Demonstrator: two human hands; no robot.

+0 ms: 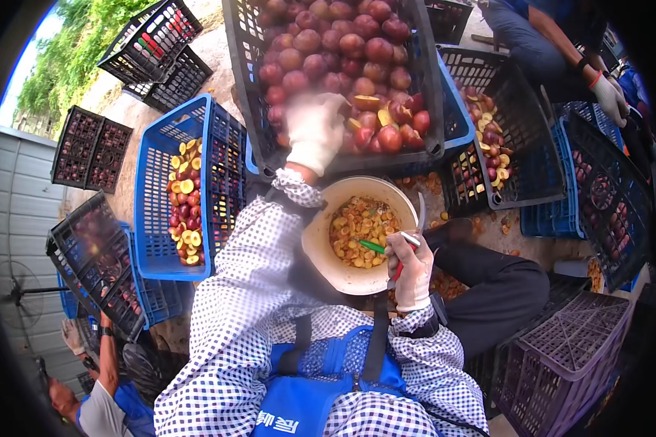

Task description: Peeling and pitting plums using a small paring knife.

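Note:
My left hand, in a white glove, reaches into a black crate heaped with dark red plums. It rests among the plums; its fingertips are blurred, so whether it grips one is unclear. A few cut plum pieces with yellow flesh lie right beside it. Over the rim of a white bucket, my gloved right hand is closed around a hand tool with a curved metal tip and red and green parts. Inside the bucket are many brownish-yellow plum stones and scraps.
A blue crate of halved plums stands left. Another black crate with halves leans at right. A purple crate is at lower right. Co-workers sit at upper right and lower left. Scraps litter the ground.

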